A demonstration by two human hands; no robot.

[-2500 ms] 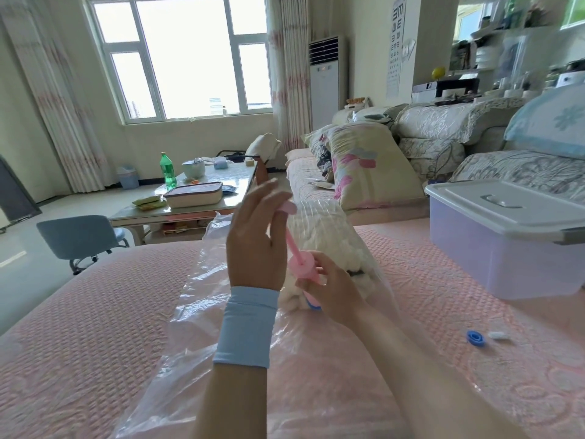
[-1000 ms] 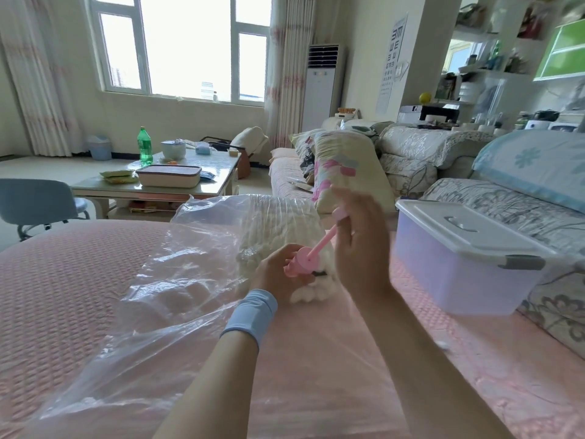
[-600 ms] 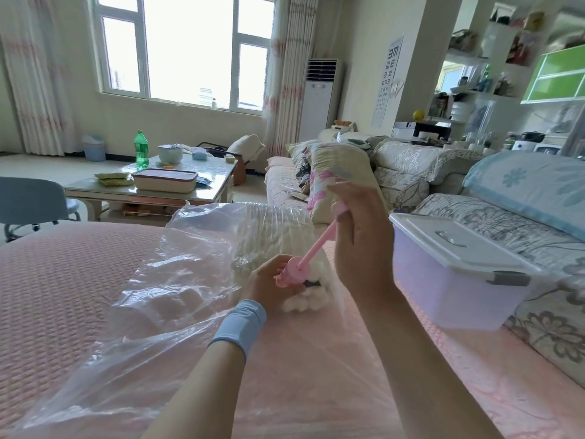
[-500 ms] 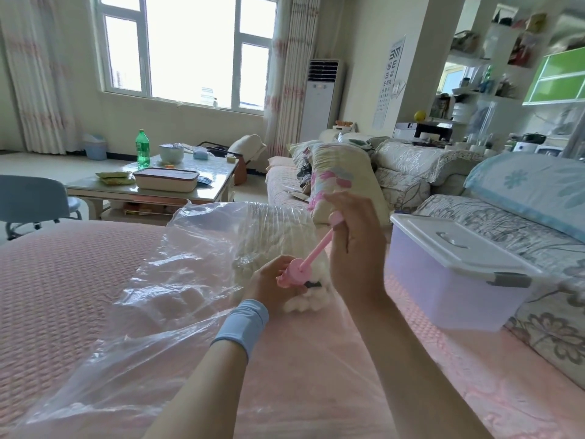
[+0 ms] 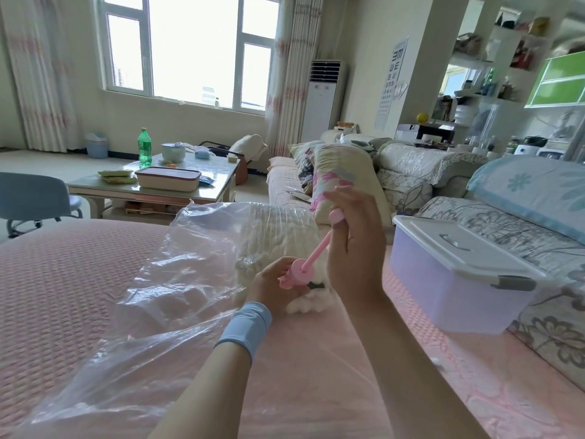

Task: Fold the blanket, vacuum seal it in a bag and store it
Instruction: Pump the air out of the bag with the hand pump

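Only one legible sign: eye chart (image 5: pixel 394 80) on the wall, just right of the standing air conditioner (image 5: pixel 326 99). Top rows carried large E-shaped marks, each turned a different way. Lower rows were too small to read. Green bottle (image 5: pixel 144 149), left of the air conditioner, bore a label; wording not legible.

Two bare arms on view here, and there it is, a pale blue wristband (image 5: pixel 245 324) hugging the wrist just behind the left hand (image 5: pixel 272 286). It's a broad, plain band, soft stretchy fabric by the look of it, fitting snug all round. The right hand (image 5: pixel 354 248) and the right forearm (image 5: pixel 405 359) below it are bare.
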